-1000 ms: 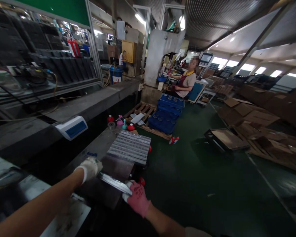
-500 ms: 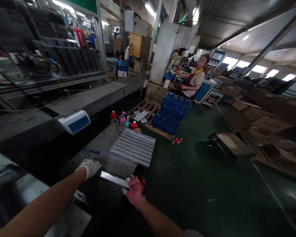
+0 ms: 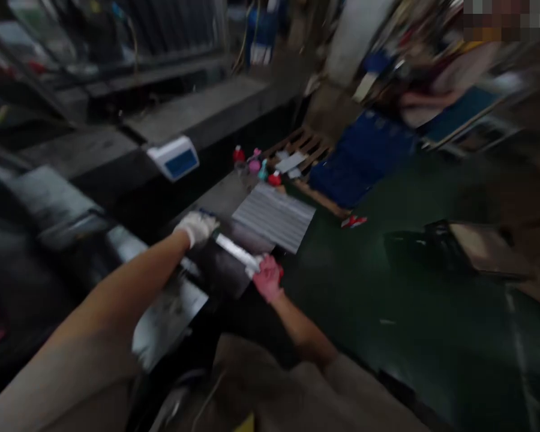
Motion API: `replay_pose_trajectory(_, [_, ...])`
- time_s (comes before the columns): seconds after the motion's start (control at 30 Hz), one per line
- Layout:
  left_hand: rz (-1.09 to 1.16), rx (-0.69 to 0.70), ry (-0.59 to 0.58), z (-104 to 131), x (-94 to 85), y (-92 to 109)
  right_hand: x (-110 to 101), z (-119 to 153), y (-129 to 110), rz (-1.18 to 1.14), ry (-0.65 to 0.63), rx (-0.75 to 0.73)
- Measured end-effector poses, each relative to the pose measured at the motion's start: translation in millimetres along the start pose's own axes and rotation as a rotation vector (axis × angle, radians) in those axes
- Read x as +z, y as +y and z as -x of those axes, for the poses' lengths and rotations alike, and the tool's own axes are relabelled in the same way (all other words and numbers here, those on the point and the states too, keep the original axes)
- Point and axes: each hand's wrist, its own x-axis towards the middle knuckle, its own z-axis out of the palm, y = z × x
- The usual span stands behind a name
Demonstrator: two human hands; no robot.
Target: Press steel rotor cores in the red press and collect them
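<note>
A short row of shiny metal strips spans the space between my two gloved hands, above the dark worktop. My left hand, in a white glove, is closed at the row's left end, its fingertips partly hidden. Closed on the right end is my right hand, in a pink glove. Just beyond them lies a wide stack of grey metal strips on a flat grey plate. Motion blur softens the whole view.
Red, pink and teal bottles stand behind the stack. Farther back, blue crates sit on a wooden pallet. A white box with a blue panel is at the left. A co-worker's arm shows at upper right.
The view has tilted down and turned left, so the scene sits higher and more of my own clothing shows. Both hands stay at the ends of the metal strips.
</note>
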Motion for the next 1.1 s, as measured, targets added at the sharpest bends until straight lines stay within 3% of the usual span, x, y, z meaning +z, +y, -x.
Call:
replay_pose_trajectory(0.13, [0.079, -0.060, -0.167, -32.0, 28.1, -8.1, 20.3, -12.0, 4.6, -0.028, -0.216, 0.055])
replay_pose_trajectory(0.23, [0.104, -0.086, -0.206, -42.9, 40.0, -8.2, 29.0, -12.4, 5.9, -0.024, -0.268, 0.067])
replay_pose_trajectory(0.4, [0.156, -0.118, -0.183, -36.1, 34.3, -8.9, 29.4, -10.6, 11.4, -0.030, -0.246, 0.062])
replay_pose_trajectory(0.53, [0.281, -0.197, -0.086, -15.6, 14.7, -17.5, 31.1, -13.9, 14.8, -0.072, -0.220, 0.062])
replay_pose_trajectory(0.63, [0.504, -0.331, 0.151, 6.4, -12.7, -18.9, 31.9, -14.9, 15.7, -0.118, -0.188, 0.055])
replay_pose_trajectory(0.73, [0.956, -0.442, 0.623, 34.4, -37.2, -5.6, 32.5, -11.4, 14.5, -0.153, -0.165, 0.053])
replay_pose_trajectory(0.8, [1.260, -0.390, 0.906, 58.6, -42.0, 13.3, 32.0, -7.7, 12.0, -0.167, -0.153, 0.051])
replay_pose_trajectory(0.87, [1.530, -0.240, 1.114, 87.1, -35.2, 39.6, 29.5, -5.8, 7.6, -0.175, -0.143, 0.045])
replay_pose_trajectory(0.97, [1.742, -0.066, 1.273, 131.7, -13.3, 85.2, 22.0, -10.8, -2.2, -0.181, -0.124, 0.022])
replay_pose_trajectory(1.1, [1.728, -0.140, 1.274, 176.8, 6.7, 130.2, 16.2, -25.3, -16.4, -0.194, -0.097, -0.025])
